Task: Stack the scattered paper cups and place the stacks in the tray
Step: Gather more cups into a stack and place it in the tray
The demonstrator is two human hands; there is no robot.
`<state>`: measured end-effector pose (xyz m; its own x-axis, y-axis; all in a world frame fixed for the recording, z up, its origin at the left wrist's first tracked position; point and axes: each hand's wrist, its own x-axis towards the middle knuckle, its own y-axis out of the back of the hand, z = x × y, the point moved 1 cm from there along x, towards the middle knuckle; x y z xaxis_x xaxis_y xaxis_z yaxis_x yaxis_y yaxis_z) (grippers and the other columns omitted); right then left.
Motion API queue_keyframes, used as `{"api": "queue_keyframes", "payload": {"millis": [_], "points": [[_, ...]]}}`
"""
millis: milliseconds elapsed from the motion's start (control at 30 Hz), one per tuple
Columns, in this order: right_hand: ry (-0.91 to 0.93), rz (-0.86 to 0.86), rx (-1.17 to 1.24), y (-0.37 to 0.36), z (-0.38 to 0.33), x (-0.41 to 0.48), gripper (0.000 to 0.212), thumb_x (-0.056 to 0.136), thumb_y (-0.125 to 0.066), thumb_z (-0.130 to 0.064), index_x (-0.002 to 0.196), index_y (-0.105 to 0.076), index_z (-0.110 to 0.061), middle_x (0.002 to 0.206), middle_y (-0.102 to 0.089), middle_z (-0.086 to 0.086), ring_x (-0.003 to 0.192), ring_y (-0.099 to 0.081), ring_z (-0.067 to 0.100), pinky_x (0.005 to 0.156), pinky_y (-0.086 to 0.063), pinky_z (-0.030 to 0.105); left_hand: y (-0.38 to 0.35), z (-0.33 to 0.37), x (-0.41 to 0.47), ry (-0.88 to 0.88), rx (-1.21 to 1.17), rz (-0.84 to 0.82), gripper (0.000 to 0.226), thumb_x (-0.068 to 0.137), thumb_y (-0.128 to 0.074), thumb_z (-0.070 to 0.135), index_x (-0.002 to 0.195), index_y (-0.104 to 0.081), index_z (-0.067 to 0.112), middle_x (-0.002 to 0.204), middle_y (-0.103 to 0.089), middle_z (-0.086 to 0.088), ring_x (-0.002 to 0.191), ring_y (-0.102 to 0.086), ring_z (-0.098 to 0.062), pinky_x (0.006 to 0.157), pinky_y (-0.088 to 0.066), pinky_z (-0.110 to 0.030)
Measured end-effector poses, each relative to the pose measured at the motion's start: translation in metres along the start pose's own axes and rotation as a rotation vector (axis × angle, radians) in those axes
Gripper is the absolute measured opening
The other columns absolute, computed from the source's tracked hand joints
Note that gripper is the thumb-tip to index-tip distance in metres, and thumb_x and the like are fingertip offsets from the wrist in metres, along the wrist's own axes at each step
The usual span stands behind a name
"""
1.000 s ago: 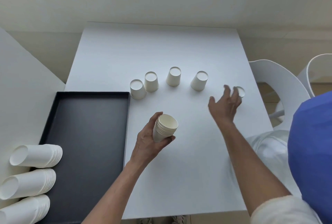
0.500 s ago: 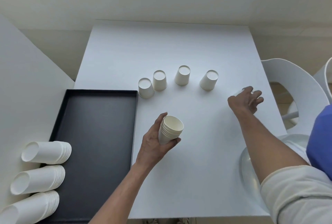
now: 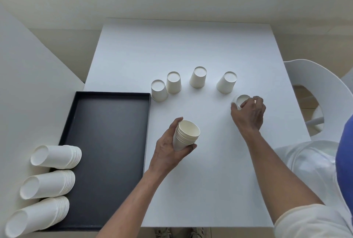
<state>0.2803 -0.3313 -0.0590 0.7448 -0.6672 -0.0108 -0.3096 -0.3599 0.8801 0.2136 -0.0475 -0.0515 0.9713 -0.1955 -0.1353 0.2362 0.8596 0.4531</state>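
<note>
My left hand (image 3: 168, 150) grips a stack of nested white paper cups (image 3: 186, 135), mouth up, above the middle of the white table (image 3: 191, 46). My right hand (image 3: 248, 113) is closed around a single upside-down cup (image 3: 242, 100) at the right of the table. Several more cups stand upside down in a row behind: one (image 3: 159, 90) beside the tray corner, then one (image 3: 173, 82), one (image 3: 198, 77) and one (image 3: 227, 82). A black tray (image 3: 107, 104) lies at the left. Three cup stacks lie on their sides at its left edge: one (image 3: 57, 156), one (image 3: 48, 184), one (image 3: 37, 215).
A white chair (image 3: 317, 85) stands past the table's right edge. A white panel (image 3: 28, 85) borders the tray on the left. A clear plastic bag (image 3: 305, 161) lies on my lap at the right, beside blue cloth (image 3: 345, 161).
My right hand has closed on the far-right cup and drawn it left and toward me. The left hand keeps its stack in the same place. The view has shifted.
</note>
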Motion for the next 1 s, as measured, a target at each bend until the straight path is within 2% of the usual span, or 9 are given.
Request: {"api": "queue_keyframes", "payload": {"millis": [133,267,333,400,500,567,733,833,1000], "points": [[0.011,-0.02,0.035,0.007,-0.005,0.002,0.022,0.088,-0.066,-0.025,0.095,-0.059,-0.005,0.119,-0.058,0.014,0.113,-0.055,0.037,0.079,-0.041,0.035,0.002,-0.002,-0.004,-0.008,0.016,0.009,0.088,0.075,-0.089,0.042,0.147,-0.039,0.048,0.137,-0.057,0.024,0.115,-0.054,0.005,0.094,-0.042,-0.007],[0.003,-0.021,0.155,0.017,-0.01,-0.011,0.037,0.086,-0.069,-0.024,0.11,-0.049,-0.005,0.112,-0.061,0.014,0.101,-0.058,0.036,0.079,-0.038,0.034,0.003,-0.001,-0.009,0.001,0.007,0.016,0.088,0.075,-0.089,0.041,0.146,-0.038,0.051,0.133,-0.059,0.022,0.113,-0.055,0.001,0.096,-0.047,-0.018],[-0.028,-0.038,0.331,0.022,-0.018,-0.03,0.047,0.086,-0.073,-0.028,0.118,-0.045,-0.009,0.11,-0.062,0.011,0.095,-0.056,0.03,0.08,-0.039,0.032,0.003,0.0,-0.011,0.009,0.009,0.014,0.088,0.076,-0.089,0.043,0.146,-0.037,0.052,0.132,-0.06,0.02,0.113,-0.056,-0.001,0.096,-0.049,-0.023],[-0.067,-0.099,0.551,0.023,-0.027,-0.057,0.051,0.085,-0.077,-0.031,0.124,-0.048,-0.018,0.109,-0.065,0.007,0.09,-0.062,0.026,0.081,-0.046,0.032,0.004,0.0,-0.012,0.019,0.008,0.01,0.088,0.075,-0.088,0.044,0.147,-0.037,0.052,0.132,-0.06,0.019,0.112,-0.056,-0.003,0.096,-0.051,-0.028],[-0.086,-0.219,0.862,0.023,-0.039,-0.099,0.042,0.086,-0.078,-0.029,0.122,-0.057,-0.026,0.111,-0.07,0.005,0.086,-0.072,0.017,0.084,-0.059,0.041,0.004,0.002,-0.015,0.011,0.013,-0.013,0.09,0.075,-0.088,0.046,0.148,-0.036,0.053,0.138,-0.058,0.02,0.116,-0.057,-0.006,0.1,-0.051,-0.03],[-0.074,-0.296,0.997,0.022,-0.047,-0.123,0.041,0.089,-0.077,-0.021,0.126,-0.059,-0.027,0.112,-0.069,0.005,0.088,-0.073,0.012,0.086,-0.06,0.04,0.005,0.002,-0.016,0.0,0.027,-0.016,0.091,0.074,-0.089,0.044,0.149,-0.036,0.051,0.137,-0.059,0.019,0.115,-0.059,-0.006,0.099,-0.052,-0.031],[0.055,-0.451,0.933,0.02,-0.056,-0.152,0.064,0.089,-0.078,-0.02,0.143,-0.051,-0.038,0.13,-0.056,0.001,0.114,-0.065,0.016,0.076,-0.052,0.013,0.011,0.003,-0.02,0.013,0.0,0.026,0.092,0.074,-0.089,0.043,0.149,-0.035,0.047,0.128,-0.063,0.018,0.11,-0.063,-0.009,0.091,-0.057,-0.039],[0.143,-0.515,0.832,0.021,-0.057,-0.154,0.07,0.089,-0.078,-0.023,0.146,-0.044,-0.045,0.14,-0.053,-0.009,0.122,-0.058,0.011,0.076,-0.055,0.015,0.015,0.006,-0.023,0.011,-0.015,0.028,0.095,0.074,-0.088,0.042,0.15,-0.032,0.049,0.126,-0.063,0.016,0.109,-0.064,-0.013,0.089,-0.057,-0.044],[0.219,-0.505,0.73,0.025,-0.066,-0.159,0.061,0.089,-0.077,-0.028,0.144,-0.05,-0.032,0.133,-0.061,-0.015,0.118,-0.059,0.005,0.082,-0.061,0.028,0.021,0.004,-0.03,0.018,-0.031,0.025,0.103,0.074,-0.088,0.041,0.155,-0.024,0.051,0.122,-0.066,0.015,0.108,-0.065,-0.012,0.09,-0.057,-0.044]]}}
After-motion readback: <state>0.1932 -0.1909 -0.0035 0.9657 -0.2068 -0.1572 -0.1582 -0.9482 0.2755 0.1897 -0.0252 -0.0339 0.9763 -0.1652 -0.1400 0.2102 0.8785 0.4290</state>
